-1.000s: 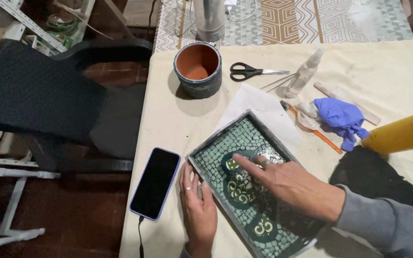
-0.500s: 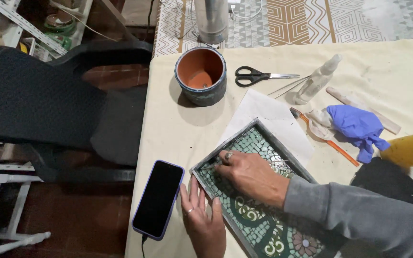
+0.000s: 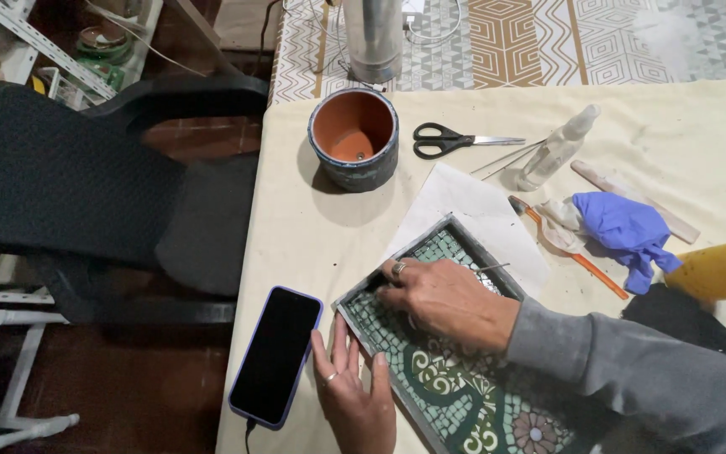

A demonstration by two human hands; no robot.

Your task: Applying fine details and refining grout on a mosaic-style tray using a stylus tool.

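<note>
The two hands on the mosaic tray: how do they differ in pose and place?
The right hand lies on top of the mosaic tray, fingers curled at its far left corner; the left hand lies flat at the tray's near left edge, fingers spread, beside the phone. The right arm wears a grey sleeve; the left shows none. Both wear a ring.

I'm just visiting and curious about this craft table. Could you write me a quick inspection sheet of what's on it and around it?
Surface: table under a cream cloth.
Job's things: mosaic tray lying on white paper.
Clutter: clay pot, scissors, small bottle, blue glove, phone.
Hands: left hand flat at the tray's edge; right hand on the tiles, a thin tool beside it.
Cables: one plugged into the phone.
Surroundings: black chair.
</note>
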